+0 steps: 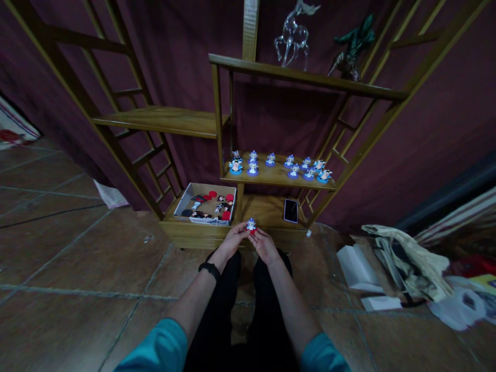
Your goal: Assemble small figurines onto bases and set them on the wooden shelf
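A clear deer ornament (295, 36) stands beside a green statue (353, 45), above a phone (291, 211).

1. Figurine (251, 225): one small toy character, blue-purple headgear, pale face, white body; finer details too small to read.
2. Base (252, 231): red, under the figure's body; whether joined or just held against it, can't tell.
3. Pose: upright, head up.
4. Location: off any shelf, pinched in the fingertips of left hand (237, 237) and right hand (265, 246), one either side; fingers partly cover the base.
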`<state>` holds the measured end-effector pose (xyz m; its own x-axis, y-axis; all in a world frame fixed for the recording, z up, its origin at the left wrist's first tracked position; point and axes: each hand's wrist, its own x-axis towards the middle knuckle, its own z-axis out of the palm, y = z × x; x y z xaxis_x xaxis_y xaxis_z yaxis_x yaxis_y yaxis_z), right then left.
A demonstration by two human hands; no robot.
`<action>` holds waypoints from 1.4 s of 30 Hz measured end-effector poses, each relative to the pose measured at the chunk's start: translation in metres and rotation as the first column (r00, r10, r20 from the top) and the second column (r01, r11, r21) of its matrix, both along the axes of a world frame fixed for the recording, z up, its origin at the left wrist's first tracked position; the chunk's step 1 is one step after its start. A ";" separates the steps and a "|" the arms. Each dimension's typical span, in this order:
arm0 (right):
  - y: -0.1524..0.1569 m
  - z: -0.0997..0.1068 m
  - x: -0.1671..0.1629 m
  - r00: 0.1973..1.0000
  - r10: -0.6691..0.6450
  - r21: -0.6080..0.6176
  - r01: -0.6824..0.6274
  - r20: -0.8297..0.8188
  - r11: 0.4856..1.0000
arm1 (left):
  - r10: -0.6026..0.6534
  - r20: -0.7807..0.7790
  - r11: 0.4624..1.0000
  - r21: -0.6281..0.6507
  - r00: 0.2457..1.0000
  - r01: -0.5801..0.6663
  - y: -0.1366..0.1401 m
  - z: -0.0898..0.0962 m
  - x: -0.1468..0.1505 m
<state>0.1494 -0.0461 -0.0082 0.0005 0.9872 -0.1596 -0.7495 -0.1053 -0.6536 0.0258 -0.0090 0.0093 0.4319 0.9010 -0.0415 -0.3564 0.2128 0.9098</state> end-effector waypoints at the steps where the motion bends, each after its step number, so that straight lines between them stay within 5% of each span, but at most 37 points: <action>1: 0.000 0.000 0.000 1.000 0.000 -0.002 0.000 -0.001 1.000 | -0.002 -0.008 1.000 0.008 1.000 0.002 0.000 0.000 0.000; 18: -0.003 0.010 -0.006 0.999 -0.008 -0.047 0.010 0.038 0.999 | 0.033 -0.171 0.999 0.047 0.985 -0.025 0.002 0.004 -0.001; 29: -0.011 0.017 0.003 0.958 -0.222 -0.108 0.244 0.180 0.964 | 0.194 -0.167 0.981 0.012 0.967 -0.195 0.006 0.005 -0.005; 32: -0.007 0.044 0.015 0.899 -0.337 -0.056 0.366 0.279 0.929 | 0.220 -0.165 0.974 -0.016 0.961 -0.226 0.008 0.008 -0.004; 35: 0.008 0.093 0.030 0.840 -0.415 0.154 0.386 0.349 0.910 | 0.220 -0.164 0.973 -0.034 0.962 -0.229 0.008 0.009 -0.004; 42: 0.102 0.199 0.071 0.552 -0.614 0.565 0.284 0.564 0.775 | 0.196 -0.149 0.971 -0.110 0.969 -0.213 0.012 0.009 -0.004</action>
<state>0.2203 0.0555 0.1905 0.4053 0.7890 0.4618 0.0684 0.4776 -0.8759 0.0214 0.0026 0.0180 0.2216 0.9536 -0.2041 -0.2782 0.2624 0.9240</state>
